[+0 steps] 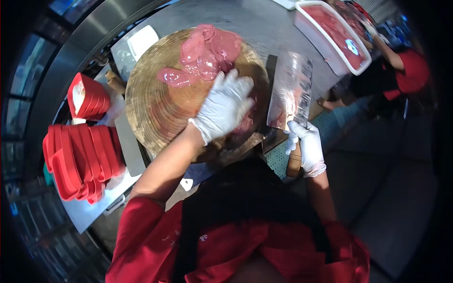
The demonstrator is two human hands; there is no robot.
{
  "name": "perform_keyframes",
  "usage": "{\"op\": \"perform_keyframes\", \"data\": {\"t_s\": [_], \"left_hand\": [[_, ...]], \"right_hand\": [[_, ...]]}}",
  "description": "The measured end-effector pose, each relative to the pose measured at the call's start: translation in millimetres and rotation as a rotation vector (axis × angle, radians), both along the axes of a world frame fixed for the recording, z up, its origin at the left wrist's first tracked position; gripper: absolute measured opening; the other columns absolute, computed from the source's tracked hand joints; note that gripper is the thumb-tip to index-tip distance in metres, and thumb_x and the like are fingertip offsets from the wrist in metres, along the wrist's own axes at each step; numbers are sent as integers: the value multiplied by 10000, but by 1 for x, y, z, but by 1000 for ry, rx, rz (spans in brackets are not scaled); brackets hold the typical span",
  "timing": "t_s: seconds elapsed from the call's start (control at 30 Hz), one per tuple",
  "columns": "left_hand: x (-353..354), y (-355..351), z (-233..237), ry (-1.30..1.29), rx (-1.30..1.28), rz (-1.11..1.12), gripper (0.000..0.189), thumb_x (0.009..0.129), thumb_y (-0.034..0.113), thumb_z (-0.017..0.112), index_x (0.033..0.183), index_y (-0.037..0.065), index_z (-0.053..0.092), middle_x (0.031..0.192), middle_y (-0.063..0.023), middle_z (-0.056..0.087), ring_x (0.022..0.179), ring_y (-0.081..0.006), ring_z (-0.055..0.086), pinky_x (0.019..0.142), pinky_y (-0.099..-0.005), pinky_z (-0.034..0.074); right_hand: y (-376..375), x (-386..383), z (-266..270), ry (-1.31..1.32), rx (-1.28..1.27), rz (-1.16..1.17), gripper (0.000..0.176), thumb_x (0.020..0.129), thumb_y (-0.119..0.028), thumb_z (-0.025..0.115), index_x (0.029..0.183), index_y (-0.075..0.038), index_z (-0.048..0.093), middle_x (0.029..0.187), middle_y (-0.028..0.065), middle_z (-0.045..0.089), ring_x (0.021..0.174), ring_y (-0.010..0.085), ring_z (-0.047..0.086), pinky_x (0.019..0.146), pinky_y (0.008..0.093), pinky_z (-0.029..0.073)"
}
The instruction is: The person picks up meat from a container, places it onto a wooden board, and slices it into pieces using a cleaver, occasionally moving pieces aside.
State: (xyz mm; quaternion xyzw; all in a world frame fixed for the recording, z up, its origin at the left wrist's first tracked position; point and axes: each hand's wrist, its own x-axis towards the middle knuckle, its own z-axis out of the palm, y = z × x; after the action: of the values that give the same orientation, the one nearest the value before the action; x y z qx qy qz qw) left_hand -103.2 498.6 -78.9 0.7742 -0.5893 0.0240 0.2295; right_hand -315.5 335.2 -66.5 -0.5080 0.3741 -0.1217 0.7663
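A round wooden chopping block (155, 111) carries a glossy pile of raw pink meat (205, 54) on its far side. My left hand (225, 104), in a white glove, is over the block just on the near side of this pile, fingers stretched out and slightly blurred. Smaller meat pieces (244, 125) show beside and partly under that hand. To the right of the block, my gloved right hand (306, 146) is closed round the wooden handle of a cleaver (292, 89). The broad blade points away from me and has wet smears on it.
Stacked red trays (82, 158) and red containers (87, 98) stand left of the block. A white tub of raw meat (330, 35) sits on the metal table (264, 23) at the far right. A co-worker in a red shirt (413, 70) is beyond it.
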Motion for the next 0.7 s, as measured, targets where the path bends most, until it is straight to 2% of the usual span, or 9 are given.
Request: {"op": "perform_keyframes", "data": {"t_s": [0.07,0.13,0.3,0.4,0.47,0.53,0.57,0.6,0.7], "left_hand": [[-30,-8,-14,-125,113,-25,764,981,450,534,1519,-49,323,1572,-238,343,1489,-451,243,1199,-603,168],[-33,-29,-1,-270,286,-20,865,992,547,458,1550,-73,226,1628,-237,229,1518,-441,162,1205,-604,136],[-50,-86,-9,-386,431,-36,818,1004,562,405,1538,-50,305,1610,-246,282,1511,-440,188,1220,-578,92],[-74,-89,-17,-565,451,-47,717,1009,523,414,1494,-4,417,1549,-204,411,1494,-410,251,1220,-574,102],[-88,-81,-23,-505,616,-367,555,1005,425,460,1402,46,537,1429,-141,551,1433,-372,373,1215,-570,157],[-87,-40,-27,-13,130,-495,370,912,145,600,1269,49,619,1262,-144,635,1291,-350,524,1178,-509,313],[-91,-19,-4,114,69,-505,348,890,94,616,1233,39,636,1253,-155,639,1264,-338,549,1155,-496,354],[-93,5,0,166,-131,-481,316,896,93,610,1204,40,659,1236,-155,657,1235,-330,578,1128,-487,385],[-83,71,5,37,-191,-205,225,909,96,594,1102,71,709,1075,-122,720,1050,-323,660,983,-445,490]], "right_hand": [[15,-26,8,60,31,-123,129,958,-114,655,1008,-2,617,645,29,556,462,139,521,405,308,473],[27,-51,9,54,-11,-208,127,958,-103,651,1036,-5,633,643,28,562,457,131,523,400,286,482],[57,-97,18,51,-94,-360,129,954,-93,661,1042,1,652,634,27,568,444,129,519,399,289,487],[62,-115,16,38,-119,-447,132,956,-113,666,1022,0,652,636,29,566,447,132,523,402,292,495],[58,-126,15,-38,-83,-516,136,960,-133,665,998,-4,647,640,25,563,449,129,526,404,294,501],[57,-135,14,-79,-48,-496,140,953,-140,671,979,-7,636,643,14,557,451,115,524,411,287,511],[57,-136,7,-79,-18,-465,141,950,-138,673,978,-5,634,644,15,558,451,115,526,411,285,508],[57,-134,2,-80,7,-426,142,948,-135,676,978,-3,632,644,16,560,450,115,527,411,284,505],[71,-100,3,-30,29,-245,134,950,-150,642,878,-54,583,613,-4,501,478,120,513,441,300,470]]}}
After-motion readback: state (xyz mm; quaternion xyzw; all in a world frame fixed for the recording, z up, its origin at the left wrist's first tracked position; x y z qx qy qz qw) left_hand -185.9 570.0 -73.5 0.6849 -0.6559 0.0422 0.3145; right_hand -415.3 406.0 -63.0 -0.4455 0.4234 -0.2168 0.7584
